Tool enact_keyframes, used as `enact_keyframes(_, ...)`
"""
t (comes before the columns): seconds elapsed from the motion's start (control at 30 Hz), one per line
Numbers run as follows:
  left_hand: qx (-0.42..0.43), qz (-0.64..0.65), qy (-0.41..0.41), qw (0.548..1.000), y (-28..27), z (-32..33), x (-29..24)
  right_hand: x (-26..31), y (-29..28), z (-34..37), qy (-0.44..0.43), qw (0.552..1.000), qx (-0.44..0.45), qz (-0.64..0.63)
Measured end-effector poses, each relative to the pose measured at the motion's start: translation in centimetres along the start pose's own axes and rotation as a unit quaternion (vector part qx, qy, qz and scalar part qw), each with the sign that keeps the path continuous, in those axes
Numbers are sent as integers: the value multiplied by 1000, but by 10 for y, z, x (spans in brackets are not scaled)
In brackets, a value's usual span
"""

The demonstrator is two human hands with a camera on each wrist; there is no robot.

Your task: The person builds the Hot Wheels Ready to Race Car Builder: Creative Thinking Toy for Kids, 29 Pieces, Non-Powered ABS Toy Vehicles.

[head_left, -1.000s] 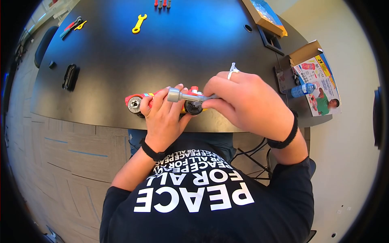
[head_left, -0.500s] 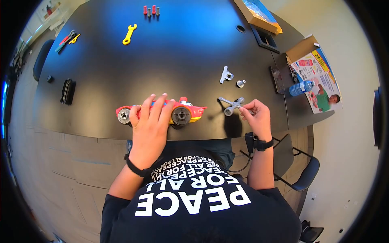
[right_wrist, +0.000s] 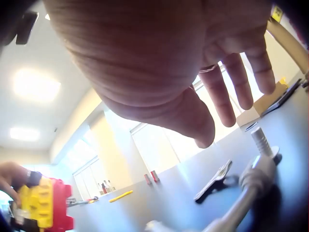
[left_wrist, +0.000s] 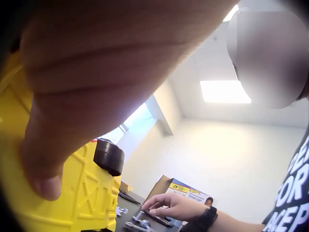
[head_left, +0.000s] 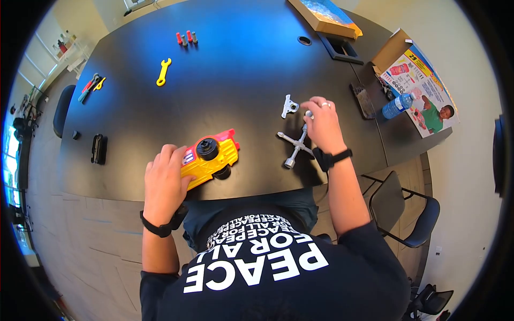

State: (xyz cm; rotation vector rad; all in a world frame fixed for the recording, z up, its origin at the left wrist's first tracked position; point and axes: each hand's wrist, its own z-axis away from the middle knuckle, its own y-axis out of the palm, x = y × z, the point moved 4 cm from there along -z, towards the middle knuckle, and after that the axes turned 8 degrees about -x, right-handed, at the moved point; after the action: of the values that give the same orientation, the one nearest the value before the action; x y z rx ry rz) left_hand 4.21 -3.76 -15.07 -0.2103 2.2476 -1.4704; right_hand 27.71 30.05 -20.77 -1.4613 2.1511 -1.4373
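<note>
The left hand (head_left: 164,176) grips the rear of a red and yellow toy car (head_left: 217,160), tilted so its yellow underside and black wheels show. In the left wrist view, the thumb presses on the yellow underside (left_wrist: 89,193). A grey cross-shaped wrench (head_left: 297,143) lies on the table. Over its far end hovers the right hand (head_left: 323,128), fingers loosely extended and holding nothing. Below that hand in the right wrist view stands a small grey ribbed piece (right_wrist: 261,141), close to the wrench (right_wrist: 241,203). A light grey bracket (head_left: 289,106) lies just left of the fingers.
Farther back are a yellow wrench (head_left: 164,72) and several red and grey pegs (head_left: 188,38). Tools (head_left: 91,85) and a black case (head_left: 98,148) lie at left. A water bottle (head_left: 397,106), a printed box (head_left: 420,88) and an open carton (head_left: 332,18) sit at right.
The left hand has turned the car, bringing its yellow underside into view. The right hand has let go of the cross wrench, now lying on the table, and moved farther from the body.
</note>
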Motion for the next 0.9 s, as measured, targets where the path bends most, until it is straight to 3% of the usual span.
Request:
enact_keyframes(0.1, -34, 31, -36, 998, -11, 9, 8, -17, 21, -20, -5, 1000, 6, 12)
enact_keyframes(0.17, -65, 65, -44, 995, -19, 19, 17, -19, 42, -23, -45, 992, 95, 73)
enact_keyframes(0.23, -95, 98, -55, 989, -19, 31, 33, -20, 50, -30, -45, 993, 97, 57)
enact_keyframes(0.3, -118, 340, -197, 912, 2, 52, 62, -15, 50, -36, -79, 993, 81, 35)
enact_keyframes(0.37, -140, 392, -204, 886, 12, 54, 60, 1, 35, -40, -120, 992, -4, -29)
enact_keyframes(0.43, -211, 545, -257, 770, 26, 55, 54, 32, 15, -43, -106, 979, -17, -176)
enact_keyframes(0.5, -211, 650, -295, 668, 41, 53, 41, 77, -8, -32, -50, 950, 47, -306)
enact_keyframes(0.57, -207, 701, -304, 610, 54, 47, 29, 128, -33, -17, -95, 929, 104, -344)
enact_keyframes(0.63, -194, 734, -293, 582, 69, 44, 16, 170, -42, 5, -132, 914, 123, -364)
enact_keyframes(0.7, -198, 733, -292, 582, 74, 41, -1, 195, -40, 24, -116, 896, 141, -405)
enact_keyframes(0.73, -199, 735, -292, 578, 80, 40, -7, 200, -32, 30, -152, 899, 125, -392)
enact_keyframes(0.8, -205, 768, -299, 528, 91, 41, -13, 204, -19, 38, -191, 912, 91, -352)
enact_keyframes(0.9, -201, 782, -297, 510, 92, 40, -16, 201, 1, 54, -248, 925, 45, -286)
